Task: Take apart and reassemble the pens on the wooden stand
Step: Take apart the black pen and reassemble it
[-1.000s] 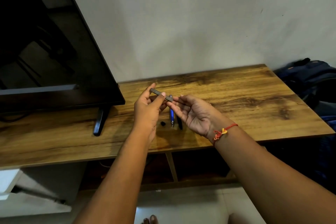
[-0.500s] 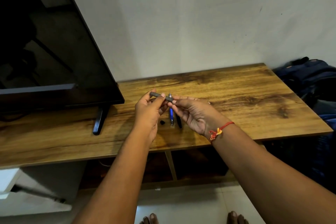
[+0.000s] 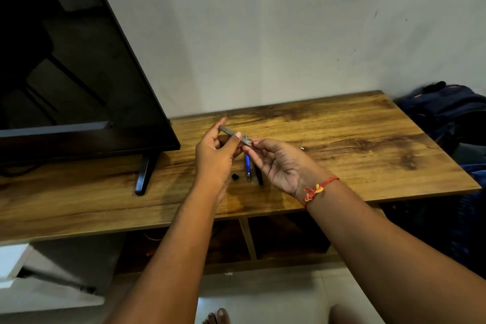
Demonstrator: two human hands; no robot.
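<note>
Left hand (image 3: 215,158) and right hand (image 3: 281,166) are pinching one grey pen barrel (image 3: 235,135); holding the left steady while the right twists gently seems wisest.

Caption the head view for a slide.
Mid-task: left hand grips a grey pen barrel, right hand pinches its end, above a blue pen, black pen and black cap on the wooden stand.

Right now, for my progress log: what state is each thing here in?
Grey pen: held in the air, pinched by left hand and right hand.
Blue pen: lying on wooden stand.
Black pen: lying beside blue pen.
Small black piece: loose on stand.
Television: screen dark.
</note>
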